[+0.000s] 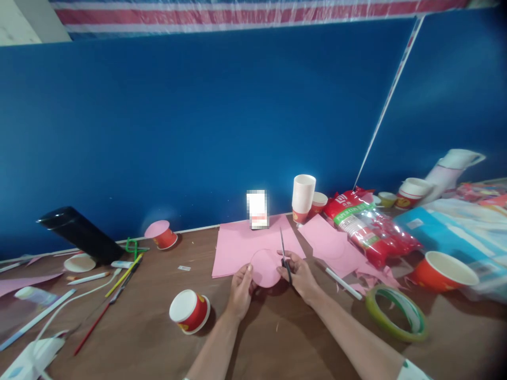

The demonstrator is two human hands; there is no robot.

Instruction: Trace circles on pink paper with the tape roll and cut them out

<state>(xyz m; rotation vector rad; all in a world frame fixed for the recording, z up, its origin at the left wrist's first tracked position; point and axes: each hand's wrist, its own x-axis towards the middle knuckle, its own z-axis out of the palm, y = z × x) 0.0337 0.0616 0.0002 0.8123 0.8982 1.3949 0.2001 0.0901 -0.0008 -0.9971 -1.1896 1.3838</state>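
A round piece of pink paper (266, 269) is pinched at its left edge by my left hand (241, 290), thumb on top. My right hand (300, 275) grips a pair of scissors (282, 245) with dark handles, the blades pointing away from me beside the disc's right edge. Fingers of the right hand are close to that edge; whether they touch it I cannot tell. Behind the disc lies a stack of pink paper sheets (233, 243). Left of my left hand is a red paper cup (194, 314) with its white base upward.
On the right are cut pink paper (328, 243), a white stick (344, 284), a tape roll (370, 311), a red bag of cups (364, 227) and a stack of cups (303, 195). Leftward are a black cylinder (83, 235), brushes (93, 327) and a pink-topped cup (164, 238).
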